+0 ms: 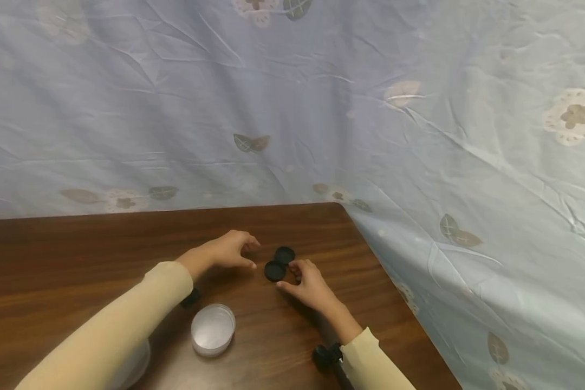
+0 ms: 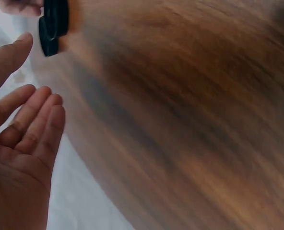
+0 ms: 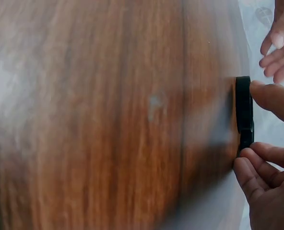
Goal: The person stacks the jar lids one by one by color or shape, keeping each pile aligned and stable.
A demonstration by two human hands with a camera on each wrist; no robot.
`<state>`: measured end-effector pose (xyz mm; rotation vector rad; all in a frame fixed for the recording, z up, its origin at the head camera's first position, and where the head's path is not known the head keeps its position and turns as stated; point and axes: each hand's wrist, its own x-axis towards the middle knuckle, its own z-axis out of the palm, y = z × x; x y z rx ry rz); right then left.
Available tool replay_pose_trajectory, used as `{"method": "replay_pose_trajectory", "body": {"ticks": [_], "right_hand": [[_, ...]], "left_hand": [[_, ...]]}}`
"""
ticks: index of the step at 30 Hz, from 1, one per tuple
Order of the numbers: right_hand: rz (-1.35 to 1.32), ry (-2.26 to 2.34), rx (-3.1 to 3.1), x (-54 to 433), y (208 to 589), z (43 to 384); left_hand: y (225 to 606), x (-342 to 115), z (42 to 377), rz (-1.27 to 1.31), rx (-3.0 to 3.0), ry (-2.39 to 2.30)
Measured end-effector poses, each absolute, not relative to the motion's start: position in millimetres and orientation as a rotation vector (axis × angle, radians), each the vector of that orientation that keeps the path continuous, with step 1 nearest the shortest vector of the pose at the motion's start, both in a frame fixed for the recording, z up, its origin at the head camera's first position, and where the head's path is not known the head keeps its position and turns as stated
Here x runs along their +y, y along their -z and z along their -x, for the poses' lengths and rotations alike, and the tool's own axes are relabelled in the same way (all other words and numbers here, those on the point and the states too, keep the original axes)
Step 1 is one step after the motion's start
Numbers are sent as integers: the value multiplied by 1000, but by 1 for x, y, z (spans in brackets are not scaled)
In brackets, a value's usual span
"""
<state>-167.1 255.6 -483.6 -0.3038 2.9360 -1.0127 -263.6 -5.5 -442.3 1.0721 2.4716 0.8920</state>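
Two small round black lids [image 1: 275,271] lie side by side on the table, their edges meeting or slightly overlapping. My right hand [image 1: 312,284] is at their near right side, thumb and fingers bent and spread apart. In the right wrist view its fingertips are at or very near the rims of the black lids [image 3: 244,105]; whether they press on them cannot be told. To the left of the lids my left hand [image 1: 230,250] hovers with relaxed fingers and a gap between thumb and forefinger. Nothing is in its grasp, as the left wrist view of the hand [image 2: 27,139] also shows.
A round clear container [image 1: 213,329] with a pale top stands on the brown wooden table [image 1: 273,346], nearer my body. Another clear round piece [image 1: 135,365] is partly hidden under my left sleeve. Patterned cloth [image 1: 292,108] hangs behind and along the right edge.
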Motion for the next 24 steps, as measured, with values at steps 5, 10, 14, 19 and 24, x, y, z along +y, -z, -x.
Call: {"method": "replay_pose_trajectory", "body": {"ticks": [5,10,14,19,24], "right_hand": [[292,972,2959,252,485,171],[291,915,2991,250,485,172],[293,886,3017,246,484,172],[287,864,3039,242,485,172],[268,844,3054,240,485,172]], "left_hand": [[448,2,266,-1134,2472,-863],[455,8,267,-1172,2475,-853],[458,14,269,-1220,2473,-853],[463,21,272,-1264,2475,-811],[466,27,270,-1278,2459,-811]]}}
